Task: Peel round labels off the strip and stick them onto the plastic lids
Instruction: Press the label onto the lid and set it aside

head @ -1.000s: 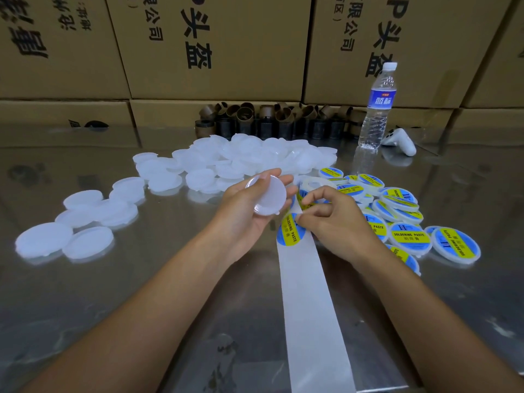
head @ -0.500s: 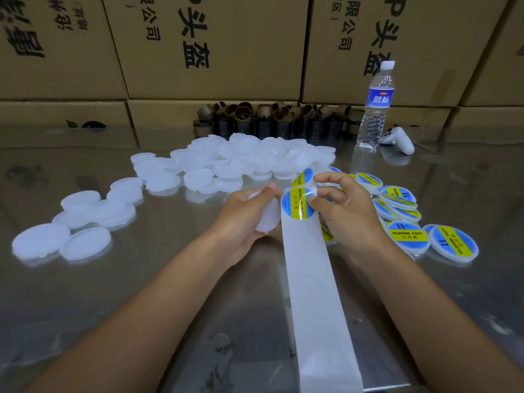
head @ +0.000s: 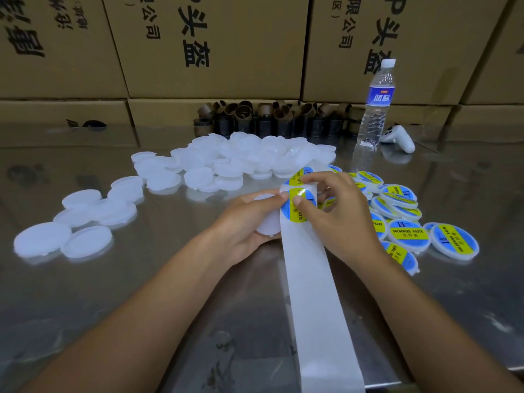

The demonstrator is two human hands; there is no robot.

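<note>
Since a second ago the strip is rising off the worktop at its far end and is now bending over the fingers of the right hand, which is pinching it, right thumb pressing on the round label facing the camera (a second label is curving over the fold). The left hand, lowered meanwhile, is curling around a blank lid just beside the strip, left thumb touching the strip's edge. Labelled lids are lying heaped to the right, blank lids piling behind, near a water bottle and a white controller, with cardboard boxes standing along the back.
</note>
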